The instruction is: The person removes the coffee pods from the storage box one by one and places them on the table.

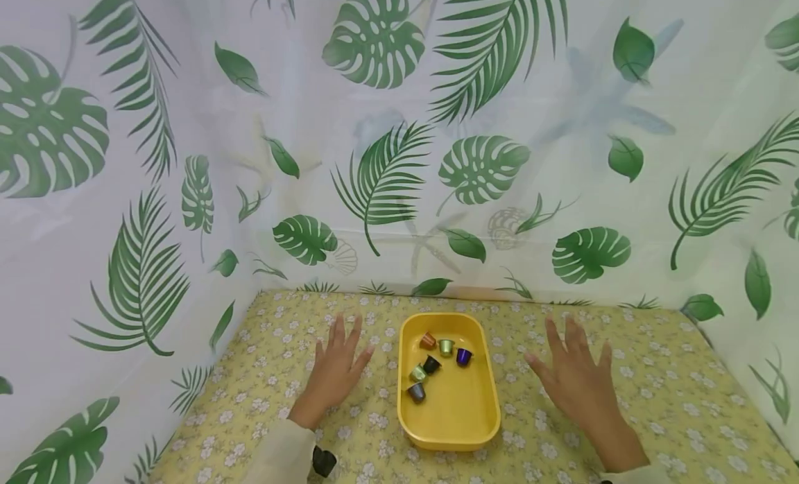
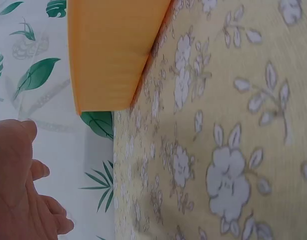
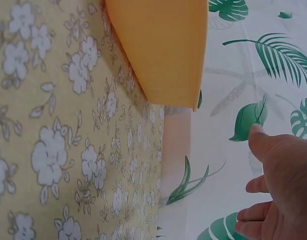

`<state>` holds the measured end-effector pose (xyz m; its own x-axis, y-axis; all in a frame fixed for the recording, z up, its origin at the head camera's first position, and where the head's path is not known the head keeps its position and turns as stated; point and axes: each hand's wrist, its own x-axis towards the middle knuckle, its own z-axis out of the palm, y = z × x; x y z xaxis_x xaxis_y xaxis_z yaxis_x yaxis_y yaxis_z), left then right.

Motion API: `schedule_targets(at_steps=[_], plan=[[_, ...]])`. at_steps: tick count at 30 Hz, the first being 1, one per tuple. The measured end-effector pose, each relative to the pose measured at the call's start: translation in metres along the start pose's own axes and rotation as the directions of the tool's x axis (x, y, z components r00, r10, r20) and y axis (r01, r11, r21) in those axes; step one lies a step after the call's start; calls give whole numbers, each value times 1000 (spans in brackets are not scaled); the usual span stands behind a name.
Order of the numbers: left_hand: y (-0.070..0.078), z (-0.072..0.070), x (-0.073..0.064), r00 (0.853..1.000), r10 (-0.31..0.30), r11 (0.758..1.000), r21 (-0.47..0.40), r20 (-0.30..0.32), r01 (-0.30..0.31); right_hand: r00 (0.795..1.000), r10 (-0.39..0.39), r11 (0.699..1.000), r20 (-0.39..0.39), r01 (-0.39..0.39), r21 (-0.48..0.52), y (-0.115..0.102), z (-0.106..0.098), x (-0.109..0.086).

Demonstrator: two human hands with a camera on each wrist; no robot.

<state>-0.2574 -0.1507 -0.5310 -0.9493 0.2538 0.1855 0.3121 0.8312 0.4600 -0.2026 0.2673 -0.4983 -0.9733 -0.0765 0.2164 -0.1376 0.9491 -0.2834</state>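
A yellow plastic tray (image 1: 458, 415) stands on the flowered cloth. Inside it lie several coffee capsules: an orange one (image 1: 427, 340), a light green one (image 1: 446, 347), a purple one (image 1: 464, 357), a black one (image 1: 431, 364), a second green one (image 1: 418, 373) and a grey one (image 1: 417, 392). To the left of the tray my left hand (image 1: 336, 373) hovers with fingers spread, holding nothing. My right hand (image 1: 576, 376) is spread likewise on the other side, apart from the tray. Both wrist views show the tray's outer wall (image 2: 111, 55) beside the hands.
Yellow flowered cloth (image 1: 262, 401) covers the table. A white curtain with green leaf prints (image 1: 399, 262) hangs behind it and along both sides. A black wrist device (image 1: 324, 462) sits at the left sleeve.
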Motion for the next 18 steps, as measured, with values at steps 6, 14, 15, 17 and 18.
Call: schedule_targets(at_steps=[6, 14, 15, 17, 18], plan=[[10, 7, -1, 1000, 22, 997, -77, 17, -21, 1000, -17, 1000, -20, 17, -21, -11, 1, -3], [29, 8, -8, 998, 6, 958, -285, 61, 11, 995, -66, 998, -74, 65, -23, -31, 0, -9], [31, 9, -9, 998, 4, 954, -300, 65, 15, 996, -65, 998, -67, 63, -22, -35, -1, -9], [34, 11, -10, 998, 8, 949, -315, 65, 13, 996, -64, 998, -66, 64, -14, -41, -2, -11], [35, 13, -11, 998, 16, 948, -319, 60, 4, 996, -63, 998, -64, 63, -7, -44, -2, -12]])
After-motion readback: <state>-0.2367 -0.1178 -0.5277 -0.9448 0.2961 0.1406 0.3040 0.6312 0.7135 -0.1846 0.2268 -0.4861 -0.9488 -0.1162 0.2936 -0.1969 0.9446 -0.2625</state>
